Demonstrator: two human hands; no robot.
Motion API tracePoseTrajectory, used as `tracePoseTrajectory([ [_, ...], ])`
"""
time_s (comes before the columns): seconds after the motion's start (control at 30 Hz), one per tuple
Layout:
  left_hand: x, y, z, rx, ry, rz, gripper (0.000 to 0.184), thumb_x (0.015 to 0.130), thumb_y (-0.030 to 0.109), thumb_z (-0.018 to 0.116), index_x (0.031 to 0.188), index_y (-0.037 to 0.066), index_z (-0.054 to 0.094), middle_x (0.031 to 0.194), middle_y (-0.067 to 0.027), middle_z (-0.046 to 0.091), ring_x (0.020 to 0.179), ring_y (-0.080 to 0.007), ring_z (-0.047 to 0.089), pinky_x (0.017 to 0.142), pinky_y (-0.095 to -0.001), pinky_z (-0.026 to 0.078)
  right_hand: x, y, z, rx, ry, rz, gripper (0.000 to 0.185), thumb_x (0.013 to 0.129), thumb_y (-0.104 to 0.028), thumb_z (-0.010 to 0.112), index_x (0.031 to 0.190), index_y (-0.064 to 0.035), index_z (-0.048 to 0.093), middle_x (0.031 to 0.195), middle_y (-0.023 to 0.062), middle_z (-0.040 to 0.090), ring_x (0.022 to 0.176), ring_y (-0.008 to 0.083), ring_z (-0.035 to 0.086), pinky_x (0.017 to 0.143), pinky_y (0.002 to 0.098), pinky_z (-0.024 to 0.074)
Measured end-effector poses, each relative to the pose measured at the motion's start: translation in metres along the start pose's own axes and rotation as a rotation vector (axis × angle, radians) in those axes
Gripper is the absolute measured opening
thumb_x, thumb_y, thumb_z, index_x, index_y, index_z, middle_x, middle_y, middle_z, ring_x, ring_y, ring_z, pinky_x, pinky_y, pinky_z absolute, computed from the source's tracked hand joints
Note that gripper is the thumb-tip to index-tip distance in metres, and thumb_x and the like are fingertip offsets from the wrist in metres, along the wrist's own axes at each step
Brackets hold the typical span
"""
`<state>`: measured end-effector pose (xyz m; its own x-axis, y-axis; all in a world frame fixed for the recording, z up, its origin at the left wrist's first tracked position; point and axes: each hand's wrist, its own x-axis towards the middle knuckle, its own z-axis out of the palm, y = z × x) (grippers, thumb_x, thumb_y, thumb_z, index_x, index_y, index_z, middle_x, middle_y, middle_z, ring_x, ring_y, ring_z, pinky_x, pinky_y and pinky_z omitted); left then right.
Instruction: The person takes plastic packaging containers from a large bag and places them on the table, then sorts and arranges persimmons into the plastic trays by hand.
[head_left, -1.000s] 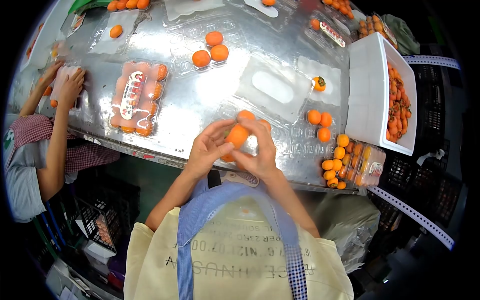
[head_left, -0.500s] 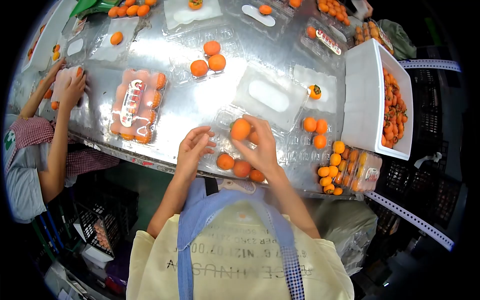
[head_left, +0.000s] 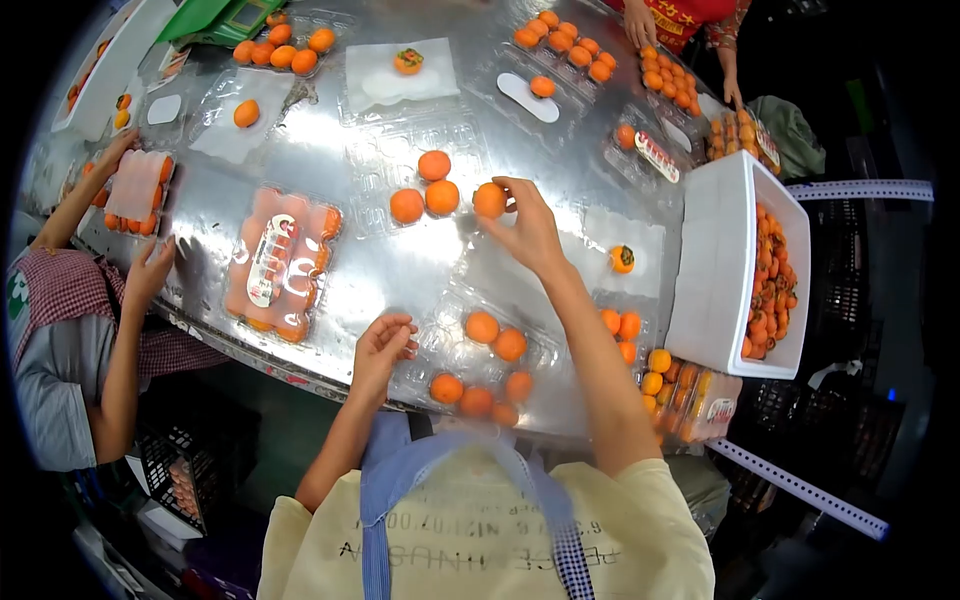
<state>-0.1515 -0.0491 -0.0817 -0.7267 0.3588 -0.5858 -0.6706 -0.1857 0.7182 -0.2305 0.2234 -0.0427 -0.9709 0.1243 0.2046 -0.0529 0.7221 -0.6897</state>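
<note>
My right hand reaches forward over the metal table, thumb and fingers closed on an orange persimmon. This fruit is just right of three persimmons in a clear plastic tray. My left hand is near the table's front edge, its fingers loosely bent and apart, with nothing visible in them. Beside it lies a nearer clear tray with several persimmons. My right forearm partly covers the area right of this tray.
A closed pack of persimmons lies left of my hands. At right, a white foam box holds many persimmons, with another pack below it. A co-worker's hands are at far left; another person stands across the table.
My right hand has moved from above the near tray to beside the three persimmons farther forward. The view has tilted, so the table appears lower. The left co-worker's near hand has left their pack.
</note>
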Motion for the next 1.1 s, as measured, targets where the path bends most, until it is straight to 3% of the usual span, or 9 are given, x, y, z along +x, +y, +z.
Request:
tracePoseTrajectory([
  [0.33,0.018,0.002,-0.006,-0.024,0.018,-0.022,0.02,0.089,0.012,0.057,0.108,0.005,0.057,0.095,-0.004,0.062,0.078,-0.011,0.058,0.067,-0.0239,0.047,0.051,0.027,0.009,-0.334,-0.317,-0.165,0.044,0.065,-0.019,0.073,0.105,-0.0072,0.058,0.1,0.0091,0.059,0.096,0.0264,0.054,0.08,0.0371,0.0475],
  [0.73,0.024,-0.004,-0.003,0.009,-0.005,-0.037,0.021,0.087,0.012,0.059,0.107,0.006,0.057,0.094,-0.003,0.062,0.077,-0.0101,0.058,0.067,-0.0228,0.046,0.061,0.032,0.007,-0.33,-0.421,-0.215,0.04,0.066,-0.015,0.073,0.103,-0.0046,0.061,0.101,0.0103,0.059,0.096,0.0287,0.055,0.081,0.0374,0.0468],
  [0.83,0.028,-0.006,-0.004,0.009,-0.012,-0.03,0.021,0.087,0.012,0.06,0.107,0.005,0.057,0.093,-0.0034,0.062,0.077,-0.0104,0.058,0.067,-0.0231,0.047,0.059,0.038,0.01,-0.323,-0.39,-0.233,0.049,0.059,-0.018,0.075,0.104,-0.005,0.061,0.096,0.0089,0.058,0.094,0.0268,0.054,0.079,0.0354,0.0484],
  [0.93,0.028,-0.008,-0.004,0.01,-0.027,-0.043,0.021,0.087,0.012,0.059,0.107,0.005,0.057,0.093,-0.0038,0.062,0.076,-0.0107,0.058,0.067,-0.0237,0.047,0.056,0.031,0.006,-0.377,-0.315,-0.25,0.048,0.064,-0.023,0.075,0.107,-0.0062,0.06,0.102,0.0092,0.058,0.099,0.0269,0.054,0.079,0.0366,0.0491],
  [1.1,0.024,-0.006,-0.007,0.02,0.002,0.004,0.018,0.087,0.011,0.06,0.104,0.005,0.058,0.091,-0.0039,0.063,0.075,-0.0099,0.058,0.064,-0.0224,0.047,0.017,-0.009,-0.018,-0.18,-0.092,-0.087,0.039,0.073,-0.021,0.071,0.107,-0.0058,0.059,0.107,0.0102,0.058,0.098,0.0269,0.056,0.078,0.0362,0.0487],
])
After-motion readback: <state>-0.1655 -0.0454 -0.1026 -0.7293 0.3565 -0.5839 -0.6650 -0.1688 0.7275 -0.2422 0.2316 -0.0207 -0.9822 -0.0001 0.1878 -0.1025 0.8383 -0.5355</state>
